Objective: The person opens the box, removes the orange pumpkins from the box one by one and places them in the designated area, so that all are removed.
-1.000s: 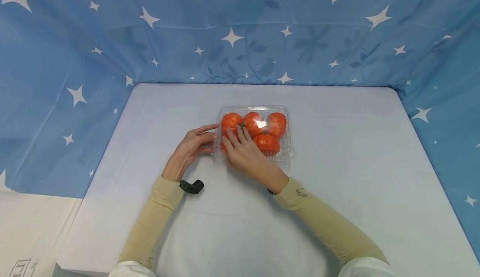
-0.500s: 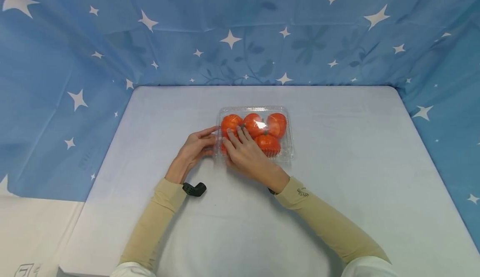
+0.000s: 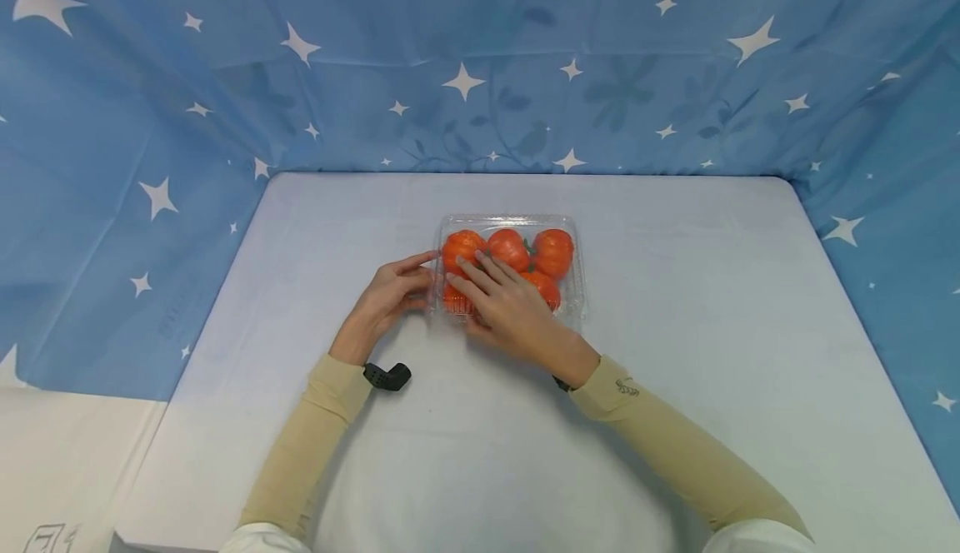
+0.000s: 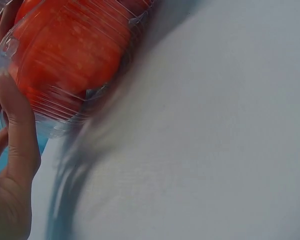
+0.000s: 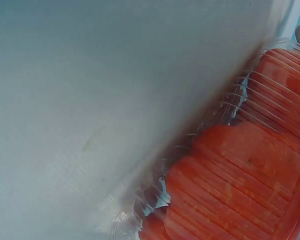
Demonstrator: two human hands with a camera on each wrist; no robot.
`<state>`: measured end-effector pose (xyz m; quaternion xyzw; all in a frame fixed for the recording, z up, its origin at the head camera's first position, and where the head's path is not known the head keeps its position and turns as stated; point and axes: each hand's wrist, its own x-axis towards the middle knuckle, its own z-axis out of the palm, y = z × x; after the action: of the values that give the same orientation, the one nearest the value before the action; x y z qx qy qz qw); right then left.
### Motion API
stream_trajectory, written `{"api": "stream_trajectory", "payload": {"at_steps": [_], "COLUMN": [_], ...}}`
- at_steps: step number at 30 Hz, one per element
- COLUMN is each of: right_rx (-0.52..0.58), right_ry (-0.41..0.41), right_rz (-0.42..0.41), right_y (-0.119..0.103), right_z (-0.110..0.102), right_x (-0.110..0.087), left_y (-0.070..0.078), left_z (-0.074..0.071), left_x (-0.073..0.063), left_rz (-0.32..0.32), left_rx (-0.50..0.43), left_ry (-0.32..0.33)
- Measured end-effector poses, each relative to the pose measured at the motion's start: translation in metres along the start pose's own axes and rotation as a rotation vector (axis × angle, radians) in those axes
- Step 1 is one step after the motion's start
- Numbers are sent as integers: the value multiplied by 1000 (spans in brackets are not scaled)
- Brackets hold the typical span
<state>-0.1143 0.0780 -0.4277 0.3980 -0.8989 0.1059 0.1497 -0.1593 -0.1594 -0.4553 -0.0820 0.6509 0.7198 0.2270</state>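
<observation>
A clear plastic clamshell box (image 3: pixel 573 291) lies on the table, with several ribbed red-orange tomatoes (image 3: pixel 553 253) inside. My left hand (image 3: pixel 384 296) holds the box's left edge. In the left wrist view its thumb (image 4: pixel 21 117) lies against the plastic rim, with the other fingers partly hidden behind. Across the front of the lid lies my right hand (image 3: pixel 521 311), fingers extended and spread, covering part of the front tomatoes. The right wrist view has the box's ridged side (image 5: pixel 240 175) but not the right hand's fingers.
A white table (image 3: pixel 675 328) with rounded far corners carries the box. Blue cloth (image 3: pixel 480 62) with white stars hangs behind it and along both sides. At the lower left lies a pale sheet (image 3: pixel 67 453) with dark printing.
My right hand has slid a little to the right over the lid, baring the front left tomato. The bright glare on the lid is gone. My left hand stays at the left edge.
</observation>
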Motion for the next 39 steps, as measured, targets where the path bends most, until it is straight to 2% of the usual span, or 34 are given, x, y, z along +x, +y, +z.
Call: {"api": "stream_trajectory", "payload": {"at_steps": [12,24,31,39], "right_rx": [11,68,81,97], "right_ry": [18,18,46,61], "right_rz": [-3,7,6,39], "right_y": [19,36,42,51], "right_z": [-5,-12,-15,-21], "right_x": [-20,-43,-51,-65], "left_y": [-1,1,0,0], "left_z": [-1,-1,-2,-3], "left_x": [0,0,1,2], "left_rz": [8,-9,-11,-12], "left_rx": [28,20,16,28], "left_ry": [-1,-16,-13,-27]}}
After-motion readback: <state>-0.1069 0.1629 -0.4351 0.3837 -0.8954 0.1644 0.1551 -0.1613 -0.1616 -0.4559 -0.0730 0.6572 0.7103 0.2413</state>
